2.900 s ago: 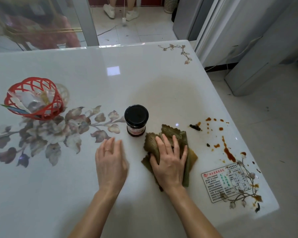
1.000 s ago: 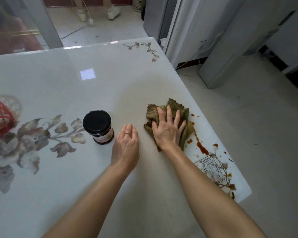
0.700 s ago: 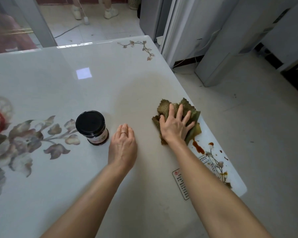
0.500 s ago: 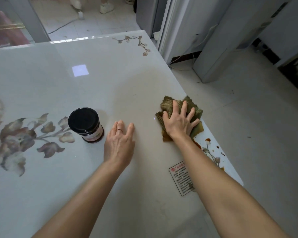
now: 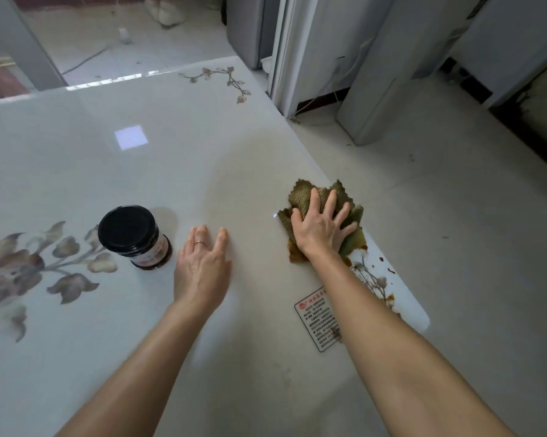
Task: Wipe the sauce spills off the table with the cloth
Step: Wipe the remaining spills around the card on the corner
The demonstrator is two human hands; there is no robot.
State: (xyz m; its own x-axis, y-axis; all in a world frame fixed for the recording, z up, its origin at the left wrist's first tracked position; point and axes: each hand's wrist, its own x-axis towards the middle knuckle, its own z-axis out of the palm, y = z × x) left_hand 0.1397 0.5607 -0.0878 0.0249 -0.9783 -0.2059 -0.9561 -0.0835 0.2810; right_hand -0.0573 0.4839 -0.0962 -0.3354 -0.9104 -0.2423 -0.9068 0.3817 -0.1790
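My right hand (image 5: 321,230) presses flat on the cloth (image 5: 301,194); my left hand (image 5: 202,266) lies flat beside the jar (image 5: 149,252). Its black lid (image 5: 126,228) is on.

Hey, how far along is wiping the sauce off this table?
Partly done. Done: the table left of and beyond the green cloth shows no sauce. In hand: the right hand presses flat on the cloth at the table's right edge, while the left hand rests near the black-lidded jar. Left: sauce spots by the near right corner.
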